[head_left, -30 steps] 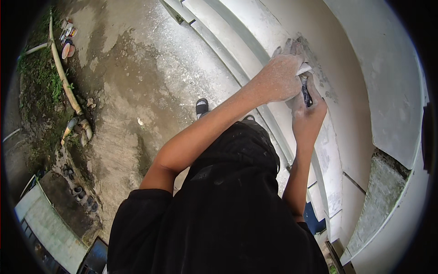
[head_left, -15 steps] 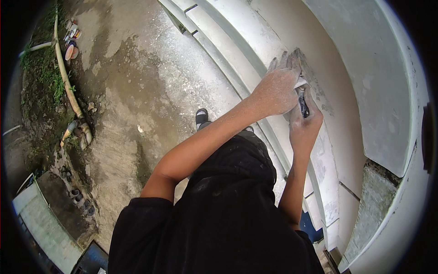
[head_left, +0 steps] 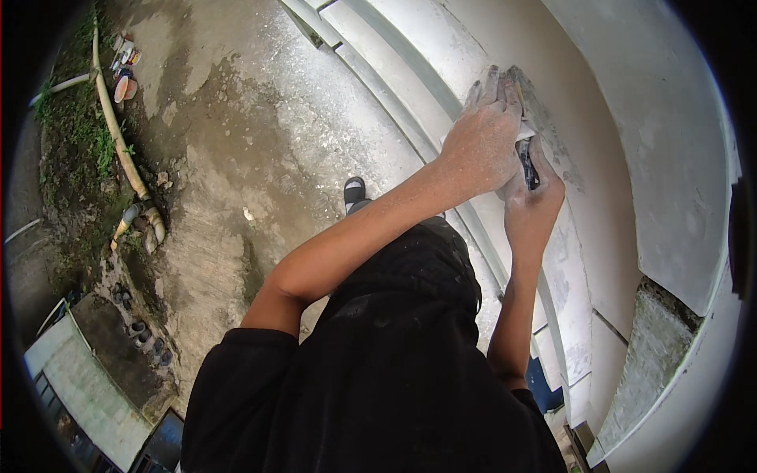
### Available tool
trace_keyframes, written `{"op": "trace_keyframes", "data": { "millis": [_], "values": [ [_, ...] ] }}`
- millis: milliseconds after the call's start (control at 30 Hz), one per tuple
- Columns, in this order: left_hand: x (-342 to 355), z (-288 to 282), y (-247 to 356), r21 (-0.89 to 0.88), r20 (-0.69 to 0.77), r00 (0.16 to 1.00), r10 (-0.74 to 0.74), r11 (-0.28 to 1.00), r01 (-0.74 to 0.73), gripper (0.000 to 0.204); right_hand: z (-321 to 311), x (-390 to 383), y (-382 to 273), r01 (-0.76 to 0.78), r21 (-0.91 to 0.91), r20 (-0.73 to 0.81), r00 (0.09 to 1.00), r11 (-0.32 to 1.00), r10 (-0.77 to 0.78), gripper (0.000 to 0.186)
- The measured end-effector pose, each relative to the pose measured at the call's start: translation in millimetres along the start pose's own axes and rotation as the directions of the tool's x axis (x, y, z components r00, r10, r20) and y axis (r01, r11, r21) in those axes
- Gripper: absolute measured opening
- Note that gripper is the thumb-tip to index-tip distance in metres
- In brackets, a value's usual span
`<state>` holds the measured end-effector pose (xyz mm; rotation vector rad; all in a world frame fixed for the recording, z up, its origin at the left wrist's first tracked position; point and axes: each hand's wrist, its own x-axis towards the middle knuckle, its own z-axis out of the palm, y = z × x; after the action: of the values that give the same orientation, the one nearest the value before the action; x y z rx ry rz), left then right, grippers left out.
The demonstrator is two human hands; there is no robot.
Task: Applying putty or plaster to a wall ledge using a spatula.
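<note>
My left hand, coated in pale dust, lies with its fingers stretched out and pointing away, over the front of a black-handled tool. Wrapped round the handle from the near side is my right hand. A small white piece shows between the two hands, and a grey, smudged strip runs along beside my left fingers. The tool's working end is hidden under my left hand, so its kind cannot be told. Both hands are at the white plastered surface, which has grey smears near them.
Stepped white ledges curve along my right side. Beyond them stands a grey wall panel. White dust covers the concrete floor beside the ledges. On the left lie a pipe, plants, containers and several pieces of footwear.
Both hands have slid a little farther away along the white surface, with the tool still in my right hand. The view has shifted slightly.
</note>
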<state>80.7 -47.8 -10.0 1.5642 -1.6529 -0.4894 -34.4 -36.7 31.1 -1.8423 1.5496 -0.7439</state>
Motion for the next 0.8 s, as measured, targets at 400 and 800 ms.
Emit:
{"op": "trace_keyframes", "data": {
  "millis": [400,800],
  "values": [
    [19.1,-8.3,-8.1,-0.016,0.008,0.999,0.038,0.999,-0.038,0.049,9.5,8.1,-7.7,0.07,0.029,-0.015,0.997,0.997,-0.069,0.047],
    [1.6,1.5,-16.1,0.0,-0.149,0.981,0.121,0.993,-0.122,0.06,7.4,-7.1,-2.7,0.047,0.026,-0.001,0.999,0.999,-0.047,0.043]
  ]
}}
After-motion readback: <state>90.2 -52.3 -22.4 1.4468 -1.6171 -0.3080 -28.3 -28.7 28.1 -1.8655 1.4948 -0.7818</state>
